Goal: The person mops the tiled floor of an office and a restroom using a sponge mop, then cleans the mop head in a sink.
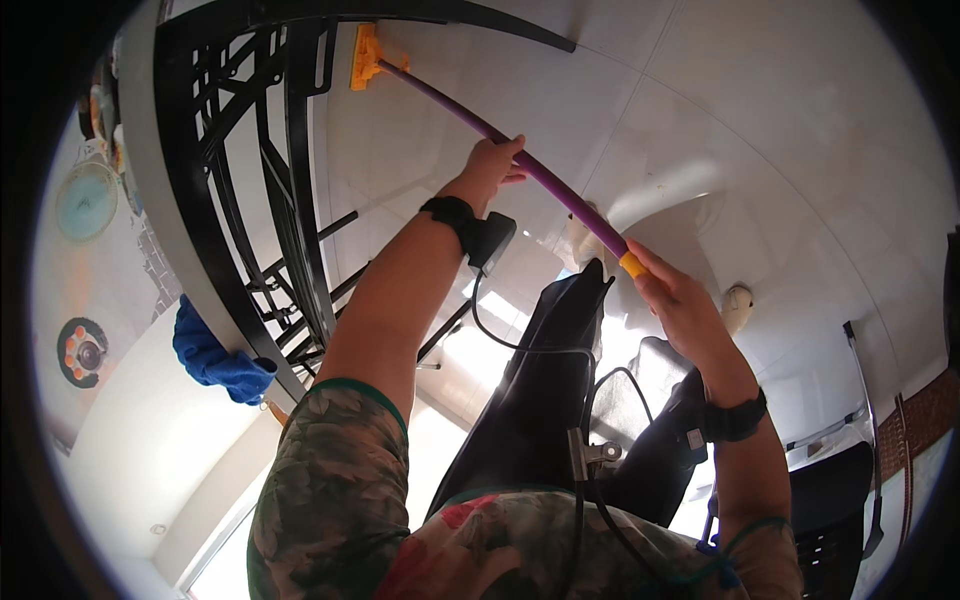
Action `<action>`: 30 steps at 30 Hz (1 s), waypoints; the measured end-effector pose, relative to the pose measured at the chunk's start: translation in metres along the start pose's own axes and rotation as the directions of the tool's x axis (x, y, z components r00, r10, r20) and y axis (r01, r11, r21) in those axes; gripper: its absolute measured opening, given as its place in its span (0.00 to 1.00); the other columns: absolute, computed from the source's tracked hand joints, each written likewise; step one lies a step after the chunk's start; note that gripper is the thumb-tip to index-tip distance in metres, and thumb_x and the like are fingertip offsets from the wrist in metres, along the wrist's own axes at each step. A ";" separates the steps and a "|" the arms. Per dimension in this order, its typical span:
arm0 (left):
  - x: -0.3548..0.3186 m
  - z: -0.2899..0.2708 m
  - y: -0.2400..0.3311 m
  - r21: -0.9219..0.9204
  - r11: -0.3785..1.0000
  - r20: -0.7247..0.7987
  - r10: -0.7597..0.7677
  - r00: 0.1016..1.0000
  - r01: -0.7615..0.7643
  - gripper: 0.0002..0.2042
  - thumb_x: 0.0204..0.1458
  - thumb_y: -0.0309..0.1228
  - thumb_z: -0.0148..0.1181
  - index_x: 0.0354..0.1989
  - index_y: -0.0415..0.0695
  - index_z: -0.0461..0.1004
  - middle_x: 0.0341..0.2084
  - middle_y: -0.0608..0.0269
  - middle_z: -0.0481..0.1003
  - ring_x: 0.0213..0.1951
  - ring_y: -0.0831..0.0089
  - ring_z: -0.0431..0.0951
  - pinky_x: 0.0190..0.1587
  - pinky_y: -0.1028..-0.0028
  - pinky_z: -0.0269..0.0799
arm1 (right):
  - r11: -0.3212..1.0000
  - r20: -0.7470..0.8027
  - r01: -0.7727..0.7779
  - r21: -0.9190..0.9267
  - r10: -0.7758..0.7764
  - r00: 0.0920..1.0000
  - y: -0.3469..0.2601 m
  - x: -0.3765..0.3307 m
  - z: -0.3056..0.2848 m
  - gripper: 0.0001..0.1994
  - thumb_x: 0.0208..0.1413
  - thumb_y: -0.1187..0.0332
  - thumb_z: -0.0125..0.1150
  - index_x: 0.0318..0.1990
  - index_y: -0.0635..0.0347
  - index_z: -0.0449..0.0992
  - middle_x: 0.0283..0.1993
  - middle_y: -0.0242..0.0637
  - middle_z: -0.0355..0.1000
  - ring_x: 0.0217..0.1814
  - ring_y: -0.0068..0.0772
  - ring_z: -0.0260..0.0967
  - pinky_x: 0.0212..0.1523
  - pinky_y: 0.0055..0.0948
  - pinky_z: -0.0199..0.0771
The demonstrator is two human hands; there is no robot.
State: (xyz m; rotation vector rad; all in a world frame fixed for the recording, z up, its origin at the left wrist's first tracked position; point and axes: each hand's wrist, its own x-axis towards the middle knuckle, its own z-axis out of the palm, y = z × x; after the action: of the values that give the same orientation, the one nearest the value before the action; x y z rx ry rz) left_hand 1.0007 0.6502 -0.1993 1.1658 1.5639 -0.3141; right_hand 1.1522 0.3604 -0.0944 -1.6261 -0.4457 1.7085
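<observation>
A sponge mop with a purple pole (562, 193) slants across the view, from the far left down toward the right. Its orange head (366, 60) rests on the pale floor beside black metal legs. My left hand (495, 163) is closed round the middle of the pole. Near the pole's close end, just behind a yellow collar (632, 264), my right hand (677, 302) wraps the grip, which the fingers mostly hide. Both wrists wear black straps, and a small dark box (490, 243) sits on the left one.
At the left stands a table with a pale edge (160, 190) and a black metal frame (285, 180). A blue cloth (213, 355) hangs over its edge. My pale shoes (737, 308) are on the tiled floor (780, 130). A black chair (825, 500) stands at the lower right.
</observation>
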 end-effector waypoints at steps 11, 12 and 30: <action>-0.196 0.163 -0.021 0.147 0.944 0.554 -0.325 0.767 0.294 0.18 0.50 0.44 0.55 0.36 0.38 0.69 0.34 0.52 0.73 0.37 0.59 0.76 0.42 0.64 0.72 | 0.946 -0.112 -0.264 0.187 0.287 0.951 0.046 -0.280 -0.072 0.20 0.54 0.71 0.49 0.57 0.56 0.62 0.25 0.26 0.62 0.26 0.16 0.56 0.29 0.17 0.60; -0.225 0.181 -0.023 0.162 0.950 0.557 -0.311 0.770 0.267 0.19 0.50 0.44 0.54 0.37 0.37 0.69 0.34 0.52 0.73 0.38 0.59 0.76 0.42 0.64 0.72 | 0.936 -0.128 -0.265 0.230 0.299 0.946 0.057 -0.311 -0.077 0.21 0.54 0.72 0.49 0.56 0.57 0.62 0.24 0.26 0.61 0.26 0.16 0.56 0.28 0.17 0.59; -0.286 0.191 -0.074 -0.709 0.388 0.685 0.180 0.706 0.589 0.04 0.49 0.23 0.52 0.34 0.43 0.66 0.30 0.55 0.71 0.41 0.62 0.73 0.45 0.66 0.70 | 0.908 -0.125 -0.160 -0.386 0.121 0.985 0.011 -0.340 -0.099 0.27 0.45 0.65 0.60 0.54 0.64 0.62 0.34 0.47 0.71 0.30 0.34 0.70 0.34 0.24 0.69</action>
State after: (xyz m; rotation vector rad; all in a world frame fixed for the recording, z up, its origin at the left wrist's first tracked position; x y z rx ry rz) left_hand 1.0297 0.3333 -0.0494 -0.1294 0.9067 0.0061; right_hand 1.2239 0.0923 0.1260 -2.0668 -0.6737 1.7097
